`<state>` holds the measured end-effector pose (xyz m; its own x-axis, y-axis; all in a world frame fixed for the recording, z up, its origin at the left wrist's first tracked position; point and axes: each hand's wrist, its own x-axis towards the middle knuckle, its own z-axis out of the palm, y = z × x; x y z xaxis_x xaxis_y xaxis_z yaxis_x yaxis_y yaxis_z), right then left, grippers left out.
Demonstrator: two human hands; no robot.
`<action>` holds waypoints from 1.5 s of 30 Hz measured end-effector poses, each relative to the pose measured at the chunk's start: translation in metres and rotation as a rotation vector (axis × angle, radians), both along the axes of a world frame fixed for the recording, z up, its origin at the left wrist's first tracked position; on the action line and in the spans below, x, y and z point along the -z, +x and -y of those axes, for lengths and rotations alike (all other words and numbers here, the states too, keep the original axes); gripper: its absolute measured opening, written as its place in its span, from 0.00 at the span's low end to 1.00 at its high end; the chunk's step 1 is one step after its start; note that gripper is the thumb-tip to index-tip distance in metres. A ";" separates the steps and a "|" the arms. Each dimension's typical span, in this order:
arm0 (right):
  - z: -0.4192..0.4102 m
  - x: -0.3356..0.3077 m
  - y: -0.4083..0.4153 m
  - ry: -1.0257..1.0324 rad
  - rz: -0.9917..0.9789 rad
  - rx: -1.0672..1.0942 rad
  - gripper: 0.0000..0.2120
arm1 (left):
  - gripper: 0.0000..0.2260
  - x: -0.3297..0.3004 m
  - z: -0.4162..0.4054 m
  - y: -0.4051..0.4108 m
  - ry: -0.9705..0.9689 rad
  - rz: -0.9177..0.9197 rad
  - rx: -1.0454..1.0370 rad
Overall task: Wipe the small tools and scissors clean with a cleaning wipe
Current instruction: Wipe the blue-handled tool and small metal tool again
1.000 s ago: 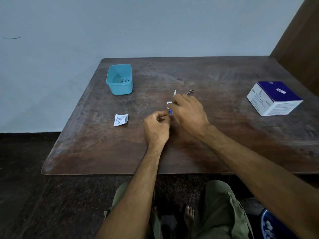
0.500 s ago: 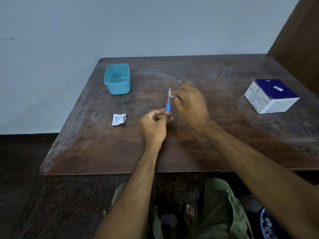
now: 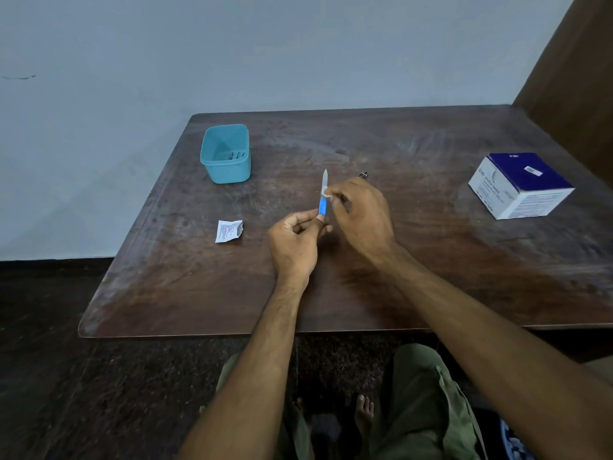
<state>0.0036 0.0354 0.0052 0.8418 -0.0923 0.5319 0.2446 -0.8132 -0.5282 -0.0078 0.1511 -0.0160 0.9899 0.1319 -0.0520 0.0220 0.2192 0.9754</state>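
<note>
**Small tool held upright, wipe at the blade base**

Labels: the white and dark blue box (image 3: 520, 185) at the right of the surface (image 3: 431, 260) carries a "BD" mark and lines of print too small to read. The torn sachet (image 3: 228, 230), lying left of the hands, shows fine print that is also illegible.

The left hand (image 3: 293, 242) pinches the lower end of the small tool (image 3: 323, 199) between thumb and curled fingers. The tool stands nearly upright above the middle of the surface, blue handle below, pale blade tip pointing to the far side. The right hand (image 3: 360, 214) pinches a small white wipe (image 3: 325, 193) against the tool where blade meets handle.

A teal tub (image 3: 226, 153) stands at the far left with thin metal items inside. A small dark metal item (image 3: 363, 174) lies just beyond the right hand.

Change from half a second earlier: the left-hand grip is unchanged; the right hand, then blurred in motion, is now sharp, and the dark metal item beyond it has come into view.
</note>
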 end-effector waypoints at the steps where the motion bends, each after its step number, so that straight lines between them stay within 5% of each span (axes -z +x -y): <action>1: 0.000 -0.003 0.001 -0.008 -0.005 -0.003 0.10 | 0.05 0.000 0.000 0.000 0.003 -0.003 -0.002; 7: -0.002 0.008 -0.014 -0.194 0.013 -0.144 0.09 | 0.05 0.001 -0.001 0.003 -0.002 0.019 0.007; 40: 0.015 -0.023 0.030 -0.396 0.140 -0.066 0.09 | 0.05 -0.003 -0.002 -0.003 -0.030 0.004 0.025; 45: 0.012 -0.009 0.020 -0.447 0.218 -0.177 0.15 | 0.04 -0.004 -0.002 -0.001 -0.059 -0.010 0.018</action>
<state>0.0233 0.0238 0.0138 0.6891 0.3173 0.6515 0.4640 -0.8838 -0.0603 -0.0088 0.1530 -0.0117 0.9915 0.1102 -0.0690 0.0362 0.2757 0.9606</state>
